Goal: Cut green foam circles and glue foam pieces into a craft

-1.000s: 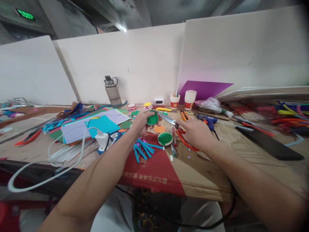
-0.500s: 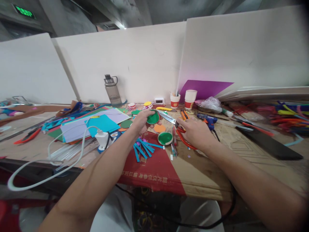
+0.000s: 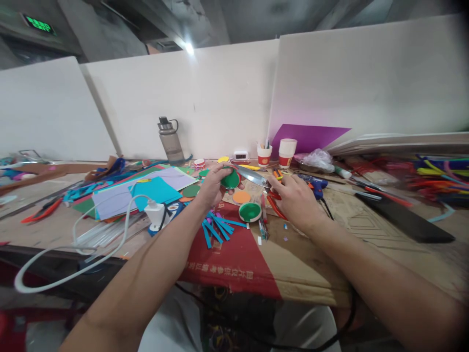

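A grey water bottle (image 3: 170,140) stands by the wall, near two paper cups (image 3: 275,153).

Green paper disc (image 3: 230,179) pinched upright above the table, red-handled scissors (image 3: 262,185) with blades open at its right edge.

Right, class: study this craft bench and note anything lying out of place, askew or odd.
The white cable from the white charger loops off the table's front edge and hangs below it. Blue paper strips lie scattered and crossed near the left hand, with small paper scraps beside them.
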Demonstrator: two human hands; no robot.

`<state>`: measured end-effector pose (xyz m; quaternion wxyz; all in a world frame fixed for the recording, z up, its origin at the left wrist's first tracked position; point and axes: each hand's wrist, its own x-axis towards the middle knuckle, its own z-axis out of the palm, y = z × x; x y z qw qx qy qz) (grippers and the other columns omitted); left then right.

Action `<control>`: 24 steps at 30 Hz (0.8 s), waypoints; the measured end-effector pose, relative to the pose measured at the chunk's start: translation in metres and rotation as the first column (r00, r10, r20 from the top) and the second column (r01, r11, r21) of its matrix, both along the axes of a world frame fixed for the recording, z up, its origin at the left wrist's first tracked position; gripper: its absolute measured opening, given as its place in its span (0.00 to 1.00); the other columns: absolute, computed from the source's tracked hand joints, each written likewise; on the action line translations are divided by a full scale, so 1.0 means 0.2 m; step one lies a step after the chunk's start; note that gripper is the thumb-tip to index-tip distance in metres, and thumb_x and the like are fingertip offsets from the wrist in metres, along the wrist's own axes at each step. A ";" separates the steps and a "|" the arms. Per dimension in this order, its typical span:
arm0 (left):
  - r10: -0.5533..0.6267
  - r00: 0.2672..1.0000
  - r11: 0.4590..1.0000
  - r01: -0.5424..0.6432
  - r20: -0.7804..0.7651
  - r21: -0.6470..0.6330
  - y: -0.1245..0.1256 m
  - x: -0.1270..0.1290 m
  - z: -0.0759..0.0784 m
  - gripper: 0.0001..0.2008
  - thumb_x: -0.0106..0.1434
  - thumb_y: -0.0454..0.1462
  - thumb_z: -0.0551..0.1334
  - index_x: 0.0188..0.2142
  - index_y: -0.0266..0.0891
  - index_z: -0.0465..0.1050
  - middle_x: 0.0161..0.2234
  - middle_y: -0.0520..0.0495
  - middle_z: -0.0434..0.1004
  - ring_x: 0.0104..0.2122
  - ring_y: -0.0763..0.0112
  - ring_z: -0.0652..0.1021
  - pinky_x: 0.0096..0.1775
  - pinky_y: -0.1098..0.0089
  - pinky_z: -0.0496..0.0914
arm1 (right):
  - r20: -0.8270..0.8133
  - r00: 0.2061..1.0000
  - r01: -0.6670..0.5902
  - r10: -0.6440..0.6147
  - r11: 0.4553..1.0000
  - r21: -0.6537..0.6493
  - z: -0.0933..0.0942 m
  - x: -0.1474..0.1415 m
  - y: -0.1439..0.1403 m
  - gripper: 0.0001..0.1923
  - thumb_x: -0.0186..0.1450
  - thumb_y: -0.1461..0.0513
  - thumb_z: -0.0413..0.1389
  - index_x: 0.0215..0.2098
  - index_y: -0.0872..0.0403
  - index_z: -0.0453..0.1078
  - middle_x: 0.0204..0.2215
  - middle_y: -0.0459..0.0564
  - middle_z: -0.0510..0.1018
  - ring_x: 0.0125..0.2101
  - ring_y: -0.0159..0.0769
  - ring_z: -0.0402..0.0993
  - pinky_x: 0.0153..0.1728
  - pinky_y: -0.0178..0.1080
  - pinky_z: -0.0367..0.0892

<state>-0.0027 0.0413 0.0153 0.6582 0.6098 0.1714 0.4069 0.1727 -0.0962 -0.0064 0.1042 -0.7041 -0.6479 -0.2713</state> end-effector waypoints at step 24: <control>0.035 0.994 0.999 -0.036 -0.106 -0.008 0.02 0.00 -0.02 0.13 0.51 0.41 0.63 0.34 0.38 0.63 0.24 0.50 0.77 0.18 0.69 0.78 0.12 0.79 0.57 | -0.005 1.000 0.014 -0.015 0.993 -0.114 0.06 0.00 -0.02 0.25 0.66 0.66 0.46 0.61 0.52 0.64 0.43 0.60 0.77 0.41 0.46 0.71 0.39 0.41 0.58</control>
